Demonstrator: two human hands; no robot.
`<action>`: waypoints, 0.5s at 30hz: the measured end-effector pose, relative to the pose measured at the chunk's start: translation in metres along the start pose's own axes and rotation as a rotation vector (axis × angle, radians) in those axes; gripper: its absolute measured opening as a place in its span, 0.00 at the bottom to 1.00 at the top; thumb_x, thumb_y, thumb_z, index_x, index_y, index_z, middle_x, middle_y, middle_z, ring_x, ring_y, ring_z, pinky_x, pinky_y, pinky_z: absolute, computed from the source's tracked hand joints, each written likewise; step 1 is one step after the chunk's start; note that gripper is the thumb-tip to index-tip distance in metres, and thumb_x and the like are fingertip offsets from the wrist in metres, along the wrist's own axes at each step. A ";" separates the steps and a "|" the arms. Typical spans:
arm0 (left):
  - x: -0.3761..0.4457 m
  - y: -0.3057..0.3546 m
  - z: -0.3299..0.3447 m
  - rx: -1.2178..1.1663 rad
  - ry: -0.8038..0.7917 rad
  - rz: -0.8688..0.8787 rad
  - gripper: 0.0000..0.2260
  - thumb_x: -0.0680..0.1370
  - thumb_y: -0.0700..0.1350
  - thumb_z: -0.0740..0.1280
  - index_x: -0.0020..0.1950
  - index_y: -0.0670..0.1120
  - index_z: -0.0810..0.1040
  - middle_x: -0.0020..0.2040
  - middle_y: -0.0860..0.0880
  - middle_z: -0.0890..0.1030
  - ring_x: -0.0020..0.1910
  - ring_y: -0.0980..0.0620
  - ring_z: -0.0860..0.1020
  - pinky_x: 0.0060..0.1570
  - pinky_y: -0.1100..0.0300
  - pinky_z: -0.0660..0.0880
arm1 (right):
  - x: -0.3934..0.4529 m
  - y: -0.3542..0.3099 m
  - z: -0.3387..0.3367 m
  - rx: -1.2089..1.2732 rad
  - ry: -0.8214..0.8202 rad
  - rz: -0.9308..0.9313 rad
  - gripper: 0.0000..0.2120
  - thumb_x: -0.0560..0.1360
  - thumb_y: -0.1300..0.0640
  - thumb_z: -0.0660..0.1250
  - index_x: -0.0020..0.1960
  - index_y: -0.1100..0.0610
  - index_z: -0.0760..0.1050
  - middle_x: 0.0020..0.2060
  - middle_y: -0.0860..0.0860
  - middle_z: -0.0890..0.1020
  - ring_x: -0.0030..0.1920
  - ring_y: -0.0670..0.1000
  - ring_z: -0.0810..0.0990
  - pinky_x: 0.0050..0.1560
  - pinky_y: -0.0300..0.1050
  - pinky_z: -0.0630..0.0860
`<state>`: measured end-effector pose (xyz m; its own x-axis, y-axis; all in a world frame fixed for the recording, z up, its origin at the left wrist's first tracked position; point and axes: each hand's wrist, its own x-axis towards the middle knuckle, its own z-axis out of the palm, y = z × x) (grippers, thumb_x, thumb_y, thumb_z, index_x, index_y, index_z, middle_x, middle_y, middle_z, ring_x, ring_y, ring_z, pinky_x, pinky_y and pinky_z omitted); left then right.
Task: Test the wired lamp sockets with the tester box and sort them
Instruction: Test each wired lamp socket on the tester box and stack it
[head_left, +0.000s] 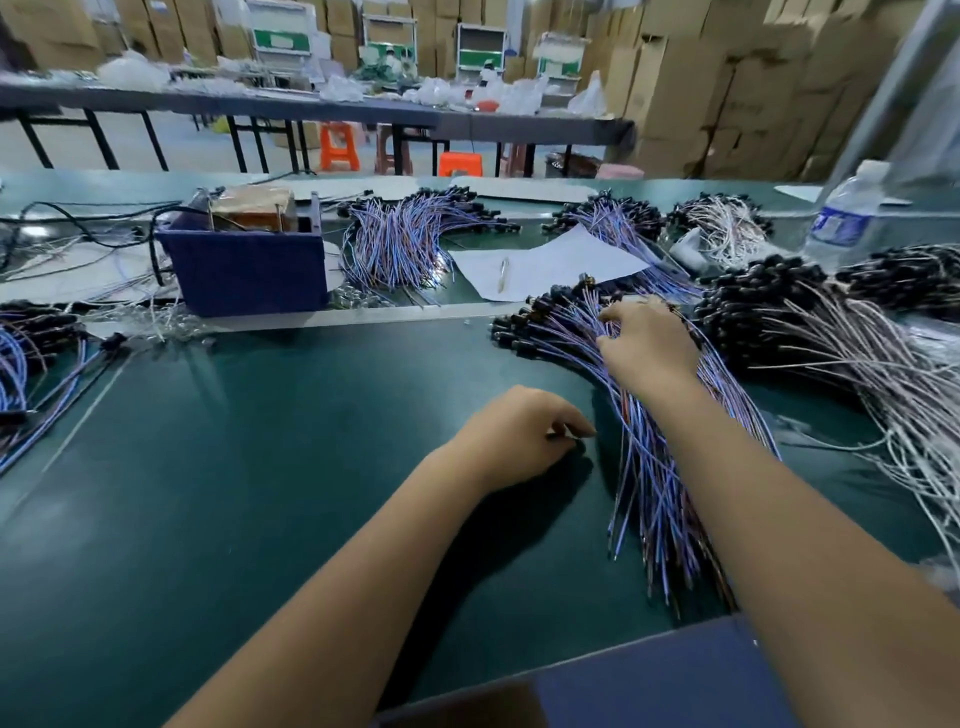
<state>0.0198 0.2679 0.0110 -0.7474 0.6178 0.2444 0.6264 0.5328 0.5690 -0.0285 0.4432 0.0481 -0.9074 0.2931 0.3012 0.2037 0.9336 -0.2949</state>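
While the right hand (647, 345) lies on the near bundle (639, 415) of blue-and-purple wired sockets, its fingers curl down into the wires near the black socket ends; whether they pinch a single wire I cannot tell. The left hand (519, 434) rests on the green table (260, 467) just left of that bundle's wire tails, fingers curled in with thumb and fingertips together (something small and pale shows between them, too small to name).

The tester box (247, 260), dark blue with a brown block on top, stands at the far left of the table, well apart from both hands, with black cables running off to its left. Just right of it lies a second blue-wired bundle (400, 244), and a paper sheet (545, 265) with a pen (504, 275) on it sits between that bundle and the near one. Further right, bundles with white wires (857, 353) spread toward the table's right edge. Another blue-wired pile (31, 364) lies at the left edge. A water bottle (847, 213) stands at the far right. A blue box edge (649, 686) shows at the bottom, under the right forearm.
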 end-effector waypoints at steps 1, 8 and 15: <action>-0.002 -0.003 -0.002 -0.003 0.022 -0.016 0.10 0.77 0.40 0.69 0.56 0.49 0.84 0.52 0.51 0.84 0.51 0.52 0.80 0.53 0.58 0.75 | -0.002 -0.006 0.001 -0.008 0.014 -0.005 0.17 0.78 0.55 0.64 0.67 0.47 0.74 0.65 0.57 0.71 0.63 0.59 0.72 0.46 0.48 0.69; -0.028 -0.048 -0.043 -0.022 0.257 -0.250 0.10 0.75 0.42 0.67 0.51 0.50 0.85 0.47 0.52 0.85 0.48 0.54 0.81 0.52 0.60 0.75 | -0.029 -0.091 0.024 0.101 -0.027 -0.233 0.18 0.77 0.60 0.61 0.65 0.50 0.75 0.59 0.56 0.72 0.63 0.58 0.69 0.49 0.49 0.71; -0.096 -0.104 -0.102 0.073 0.464 -0.461 0.10 0.75 0.40 0.66 0.50 0.47 0.85 0.47 0.51 0.85 0.47 0.52 0.80 0.47 0.60 0.74 | -0.069 -0.201 0.071 0.255 -0.209 -0.399 0.18 0.77 0.59 0.61 0.66 0.49 0.75 0.62 0.56 0.73 0.66 0.57 0.68 0.60 0.50 0.70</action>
<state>0.0039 0.0940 0.0088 -0.9506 0.0119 0.3103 0.2200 0.7310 0.6460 -0.0327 0.2211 0.0221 -0.9556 -0.1475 0.2551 -0.2458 0.8766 -0.4137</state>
